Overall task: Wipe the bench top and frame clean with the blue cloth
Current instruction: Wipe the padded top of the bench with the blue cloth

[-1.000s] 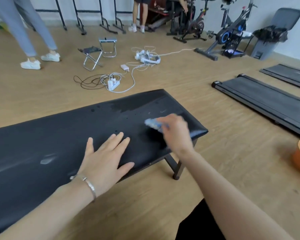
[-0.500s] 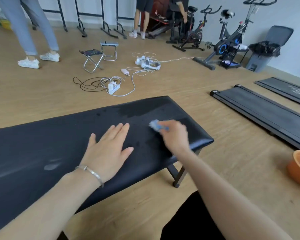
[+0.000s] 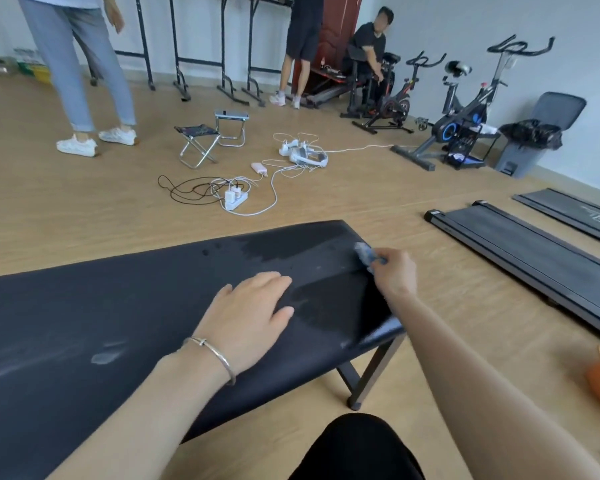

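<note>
Black padding of the counter shows wet streaks. Since half a second ago, our left hand has drawn its spread fingers together; it still lies flat, grip loose, holding nothing. Our right hand has slid rightward to the counter's right end, grip pinched on the blue cloth, which touches that edge.

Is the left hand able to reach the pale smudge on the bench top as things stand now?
Probably yes. The left hand rests flat on the bench top, holding nothing, and the pale smudge lies near its wrist with only bare surface between.
</note>
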